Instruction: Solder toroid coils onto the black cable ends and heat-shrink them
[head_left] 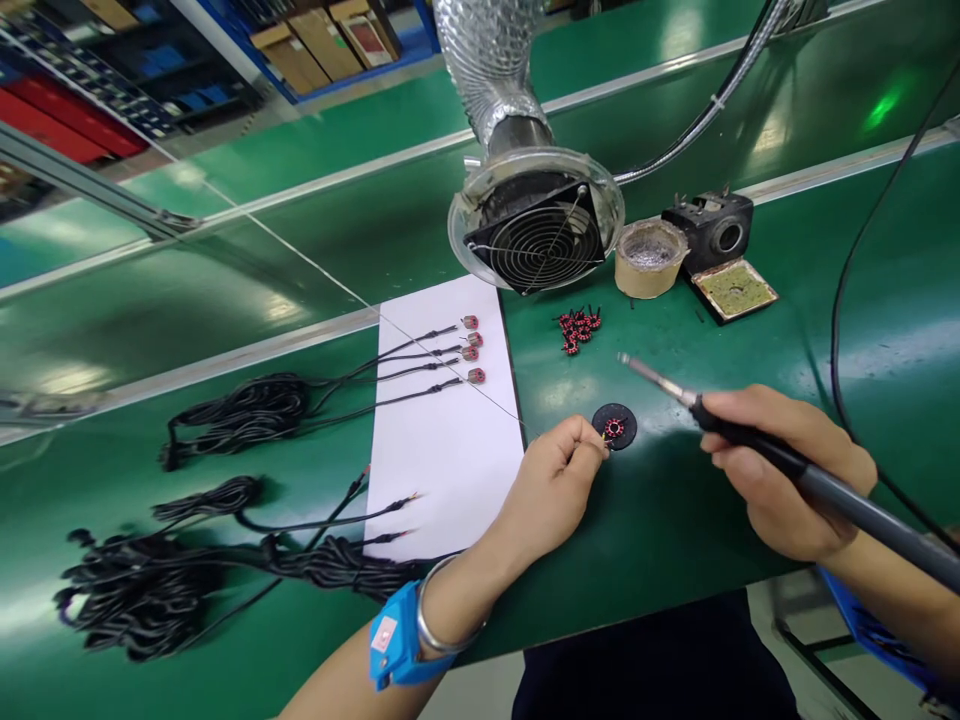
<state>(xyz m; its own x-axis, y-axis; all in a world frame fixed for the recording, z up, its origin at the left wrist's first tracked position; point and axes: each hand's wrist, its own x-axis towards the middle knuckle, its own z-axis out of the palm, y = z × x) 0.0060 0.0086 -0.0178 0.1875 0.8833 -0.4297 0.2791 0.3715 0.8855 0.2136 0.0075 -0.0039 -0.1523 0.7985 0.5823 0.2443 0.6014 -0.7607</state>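
My right hand [780,470] is closed round the dark handle of a soldering iron [750,440]; its metal tip points up and left above the green bench. My left hand [551,485] is pinched at the edge of a small black disc [614,426] that carries a red-and-black wound coil. A thin solder wire [450,366] runs across the white sheet to those pinched fingers. A blue wrist strap [394,640] and a metal bangle are on my left wrist.
A white paper sheet [442,450] holds several black cables with red coils [472,350] on their ends. Bundled black cables [225,410] lie left. Loose coils [579,329], a fume fan [536,240], a tape roll [649,258] and an iron stand with sponge [731,285] sit behind.
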